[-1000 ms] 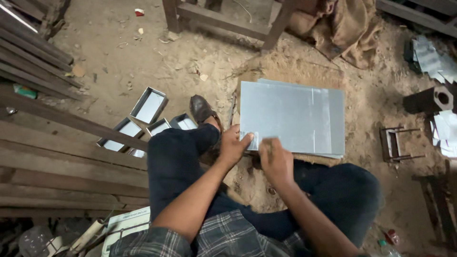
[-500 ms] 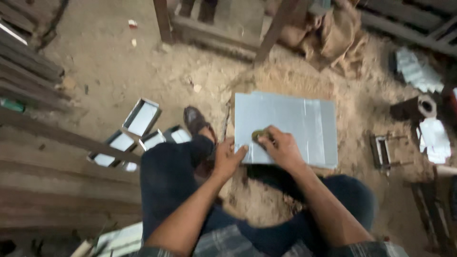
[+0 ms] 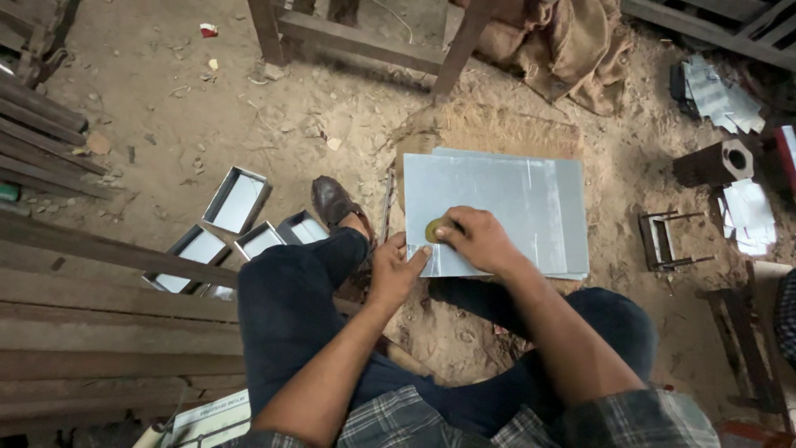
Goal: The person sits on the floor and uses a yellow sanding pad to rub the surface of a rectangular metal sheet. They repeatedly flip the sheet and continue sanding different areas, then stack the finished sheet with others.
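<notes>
A stack of shiny metal sheets point(image 3: 514, 199) lies on a flat board on the sandy ground in front of me. My right hand point(image 3: 477, 241) rests on the near left corner of the top sheet, fingers closed on a small round yellowish object point(image 3: 434, 231). My left hand point(image 3: 395, 267) lies flat with its fingers spread, pressing the near left edge of the sheet. My legs in dark trousers frame the sheets, and my brown shoe point(image 3: 333, 201) sits just left of them.
Several folded metal trays point(image 3: 236, 199) lie on the ground at left. Long wooden planks point(image 3: 99, 315) run along the left side. A wooden frame point(image 3: 356, 37) and burlap sacks point(image 3: 564, 41) are behind. Metal scraps point(image 3: 721, 95), a block point(image 3: 715, 164) and a small metal frame point(image 3: 667, 241) lie at right.
My right hand has settled onto the sheet's near left corner with the round object, and my left hand has spread flat beside it. The view has shifted slightly.
</notes>
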